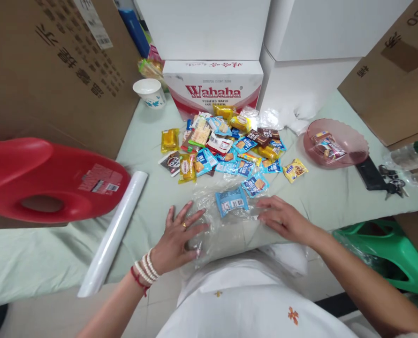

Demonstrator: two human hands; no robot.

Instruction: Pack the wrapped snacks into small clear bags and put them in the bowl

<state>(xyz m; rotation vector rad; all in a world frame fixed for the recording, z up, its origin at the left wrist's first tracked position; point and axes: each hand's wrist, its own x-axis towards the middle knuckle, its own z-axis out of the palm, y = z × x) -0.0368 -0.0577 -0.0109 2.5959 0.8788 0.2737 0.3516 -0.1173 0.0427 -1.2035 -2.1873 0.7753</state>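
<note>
A clear plastic bag (pixel 226 225) lies flat at the near edge of the table, with a blue snack packet (pixel 231 201) on or in it. My left hand (pixel 179 237) rests flat on the bag's left side, fingers spread. My right hand (pixel 284 218) lies on the bag's right edge, fingers stretched toward the blue packet. Behind the bag sits a heap of several small snack packets (pixel 226 145) in blue, yellow and brown.
A roll of clear bags (pixel 113 232) lies at the left, beside a red jug (pixel 47 180). A pink bowl (pixel 349 141) holding packets, a phone and keys (pixel 379 176) are at the right. A Wahaha box (pixel 212 87), paper cup (pixel 149 92) and cardboard boxes stand behind. A green stool (pixel 388 253) is below right.
</note>
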